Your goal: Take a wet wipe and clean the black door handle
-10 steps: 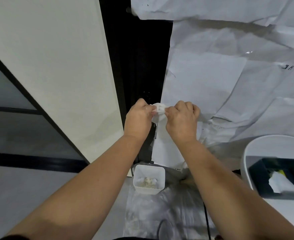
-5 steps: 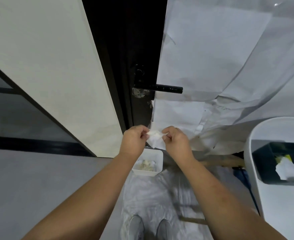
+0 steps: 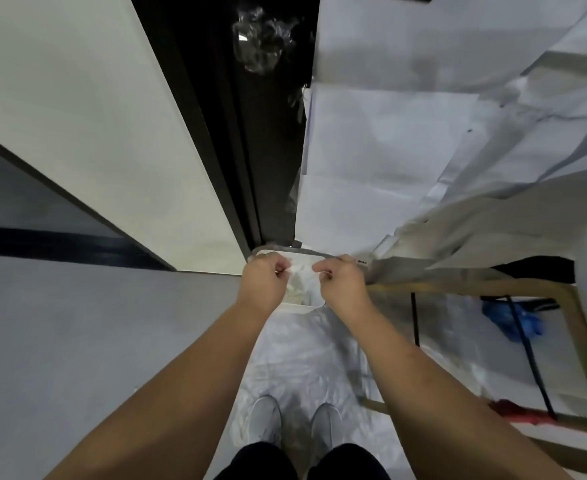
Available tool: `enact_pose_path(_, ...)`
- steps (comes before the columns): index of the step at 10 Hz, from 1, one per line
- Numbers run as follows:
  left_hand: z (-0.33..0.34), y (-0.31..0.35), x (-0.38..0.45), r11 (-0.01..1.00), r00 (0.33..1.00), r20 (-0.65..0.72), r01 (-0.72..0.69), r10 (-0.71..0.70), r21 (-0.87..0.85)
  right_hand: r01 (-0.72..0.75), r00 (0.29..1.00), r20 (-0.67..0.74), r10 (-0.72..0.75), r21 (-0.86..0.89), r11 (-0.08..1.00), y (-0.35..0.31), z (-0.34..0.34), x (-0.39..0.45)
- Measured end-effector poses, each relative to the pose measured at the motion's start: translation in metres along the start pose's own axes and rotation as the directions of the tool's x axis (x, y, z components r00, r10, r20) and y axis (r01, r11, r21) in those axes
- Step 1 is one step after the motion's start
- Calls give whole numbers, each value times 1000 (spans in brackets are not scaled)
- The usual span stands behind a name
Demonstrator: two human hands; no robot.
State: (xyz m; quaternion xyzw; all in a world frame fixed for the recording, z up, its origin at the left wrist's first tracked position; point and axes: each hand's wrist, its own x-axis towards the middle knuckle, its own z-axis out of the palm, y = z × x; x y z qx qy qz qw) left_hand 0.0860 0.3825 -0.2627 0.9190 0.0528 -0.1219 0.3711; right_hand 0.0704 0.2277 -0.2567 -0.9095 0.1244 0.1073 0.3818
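Far left: a pale wall panel [image 3: 88,109] slanting down to grey floor [image 3: 77,341], with a dark strip [image 3: 43,242] along its foot. Next right, the black door edge [image 3: 261,133] rising from the floor, crinkled clear plastic [image 3: 259,38] clinging high on it; no handle in view. At centre, near the door's foot, the left hand [image 3: 262,284] curled, thumb and fingers pinching the left edge of a thin white wet wipe [image 3: 300,271]. Wipe stretched taut between both hands, hanging just above a white tub [image 3: 300,308] that sits on the floor and holds pale crumpled scraps. Right hand [image 3: 342,285] likewise clenched, pinching the wipe's right edge. Below the forearms, a wrinkled clear plastic sheet [image 3: 306,362] spread on the floor, two grey shoes [image 3: 294,424] standing on it, dark trouser legs nearest. Further right, white paper sheets [image 3: 406,150] covering the door face, sagging and creased toward the right. Low on the right, a wooden frame [image 3: 458,289], a blue crumpled item [image 3: 517,320] and a black cord [image 3: 531,362] running down to something red [image 3: 524,415].
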Motion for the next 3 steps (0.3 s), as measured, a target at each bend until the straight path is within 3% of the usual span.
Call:
enact_pose_path(2, 23, -27, 21, 980, 984, 148, 75, -103, 184, -69, 989, 126, 82, -104, 992, 29, 21, 23)
enact_pose_path(3, 25, -32, 25, 977, 982, 141, 100, -128, 188, -117, 988, 93, 122, -63, 991, 32, 21, 26)
